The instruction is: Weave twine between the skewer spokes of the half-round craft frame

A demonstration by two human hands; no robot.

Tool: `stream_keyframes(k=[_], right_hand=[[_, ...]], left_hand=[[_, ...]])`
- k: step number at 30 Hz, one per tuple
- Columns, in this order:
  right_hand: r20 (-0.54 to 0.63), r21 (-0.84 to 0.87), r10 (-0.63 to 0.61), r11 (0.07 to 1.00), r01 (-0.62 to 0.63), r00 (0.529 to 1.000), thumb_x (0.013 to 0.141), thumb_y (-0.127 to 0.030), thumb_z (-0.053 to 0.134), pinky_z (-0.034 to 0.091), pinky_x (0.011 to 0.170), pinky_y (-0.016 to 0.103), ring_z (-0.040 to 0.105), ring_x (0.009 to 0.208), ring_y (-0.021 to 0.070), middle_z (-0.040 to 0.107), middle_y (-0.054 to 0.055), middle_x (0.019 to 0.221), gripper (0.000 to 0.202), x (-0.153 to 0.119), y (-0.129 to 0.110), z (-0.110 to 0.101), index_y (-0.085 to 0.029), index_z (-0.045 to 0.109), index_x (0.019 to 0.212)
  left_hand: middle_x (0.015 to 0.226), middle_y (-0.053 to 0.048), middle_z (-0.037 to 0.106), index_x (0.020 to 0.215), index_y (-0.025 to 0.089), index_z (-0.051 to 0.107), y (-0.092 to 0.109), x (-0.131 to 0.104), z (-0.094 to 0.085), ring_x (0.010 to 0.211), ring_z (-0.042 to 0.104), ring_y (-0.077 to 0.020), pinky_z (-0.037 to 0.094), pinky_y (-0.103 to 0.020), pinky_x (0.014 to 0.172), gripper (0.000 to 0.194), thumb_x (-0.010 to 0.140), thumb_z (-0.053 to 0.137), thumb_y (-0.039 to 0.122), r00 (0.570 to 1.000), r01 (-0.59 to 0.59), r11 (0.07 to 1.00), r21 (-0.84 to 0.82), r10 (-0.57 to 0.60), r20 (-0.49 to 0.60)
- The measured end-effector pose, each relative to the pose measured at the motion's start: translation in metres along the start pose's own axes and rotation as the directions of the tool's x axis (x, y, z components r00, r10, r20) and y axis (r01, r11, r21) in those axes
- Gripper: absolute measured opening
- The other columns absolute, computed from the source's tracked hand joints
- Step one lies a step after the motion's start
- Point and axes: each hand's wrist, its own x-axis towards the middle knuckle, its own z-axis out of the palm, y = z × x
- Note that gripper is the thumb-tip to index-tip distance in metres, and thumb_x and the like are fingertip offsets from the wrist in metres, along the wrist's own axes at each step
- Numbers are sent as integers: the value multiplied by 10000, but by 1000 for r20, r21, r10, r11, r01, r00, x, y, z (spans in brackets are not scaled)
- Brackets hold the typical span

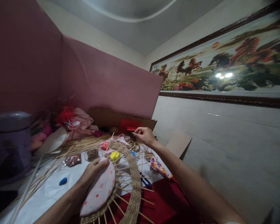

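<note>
My left hand (94,171) grips a round woven piece by its middle, thumb lying on the pale dotted fabric centre (101,189). Thin wooden sticks radiate from that centre through a wide band of woven twine (135,177). The piece stands tilted, and its lower part runs out of view. My right hand (144,135) is raised beyond the far edge of the weave, thumb and fingertips pinched together. Whatever is in that pinch is too small to make out. Near the right forearm lies a flower-patterned glue gun (161,169). Blue-handled scissors (145,181) lie behind the band.
Long thin sticks (81,143) lie across the back and left of the table. A twine ball (92,153), a brown-filled plastic bag (73,159) and a small blue object (63,181) sit on white sheeting. A lilac container (10,146) stands left; a cardboard piece (179,143) leans right.
</note>
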Motion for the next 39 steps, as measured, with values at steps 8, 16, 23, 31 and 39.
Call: stream_keyframes(k=[8,16,23,31,39], right_hand=[[65,-5,-9,1000,9,998,655,-95,583,409,556,200,602,597,127,674,11,603,146,24,-8,38,-160,706,696],[108,32,-42,999,39,993,734,-243,619,419,591,209,609,607,129,679,16,615,118,37,-16,65,-177,717,738],[202,94,-32,996,14,979,639,-100,614,432,610,215,629,680,151,710,21,708,177,39,-11,91,-170,731,753],[337,217,-171,971,101,926,667,-130,645,399,546,184,590,600,109,685,4,655,76,10,-30,99,-154,708,702],[233,151,-396,917,369,888,692,-66,543,379,579,205,546,580,112,643,-2,633,165,-33,-54,100,-182,657,713]], left_hand=[[522,-6,632,715,140,580,-9,3,0,420,549,-109,372,-185,421,261,614,708,343,999,-11,998,-62,13,32],[691,-16,698,973,163,616,-3,-1,2,553,622,-142,447,-218,531,400,589,693,245,999,-28,996,-89,31,31],[864,-90,707,995,113,632,-3,5,-3,742,642,-231,477,-311,662,428,618,640,316,972,-196,941,275,223,-71],[935,-121,648,954,124,664,-2,3,-4,913,567,-281,413,-408,832,348,745,534,370,816,-349,538,767,577,-33],[698,-8,608,830,158,630,17,-9,6,691,571,-172,440,-264,649,216,756,578,355,859,-430,845,318,491,-143]])
